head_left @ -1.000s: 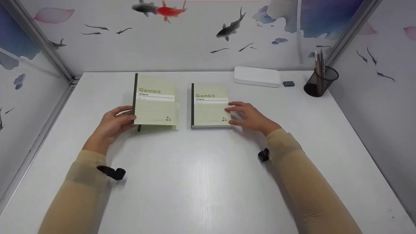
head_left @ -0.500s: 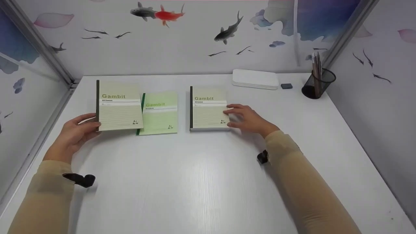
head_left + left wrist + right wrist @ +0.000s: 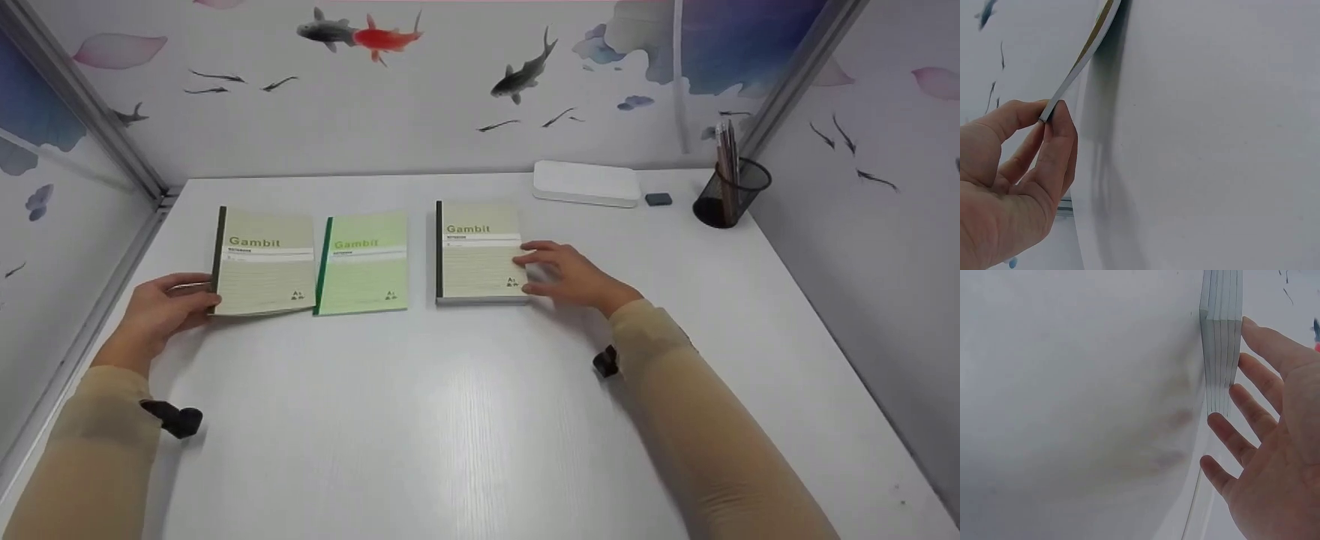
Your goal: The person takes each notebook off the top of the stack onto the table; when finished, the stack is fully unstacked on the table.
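Note:
My left hand (image 3: 161, 311) pinches the dark spine of a beige notebook (image 3: 264, 262) between thumb and fingers. In the left wrist view this notebook (image 3: 1075, 70) looks thin and slightly bent, its held edge raised off the table. Just right of it a green notebook (image 3: 364, 262) lies flat, close to its edge. Farther right stands a neat stack of beige notebooks (image 3: 481, 255), which the right wrist view shows as several thin layers. My right hand (image 3: 574, 277) rests against the stack's right edge, its fingers (image 3: 1261, 379) spread and fairly straight.
At the back of the white table (image 3: 420, 420) lie a white case (image 3: 585, 184) and a dark eraser (image 3: 658, 199). A black mesh cup (image 3: 731, 199) with pencils stands at the back right corner. Patterned panels surround the table on three sides.
The left hand has carried the beige notebook leftward off the green one and lowered it to the table, uncovering the green notebook. The right hand has stayed at the stack.

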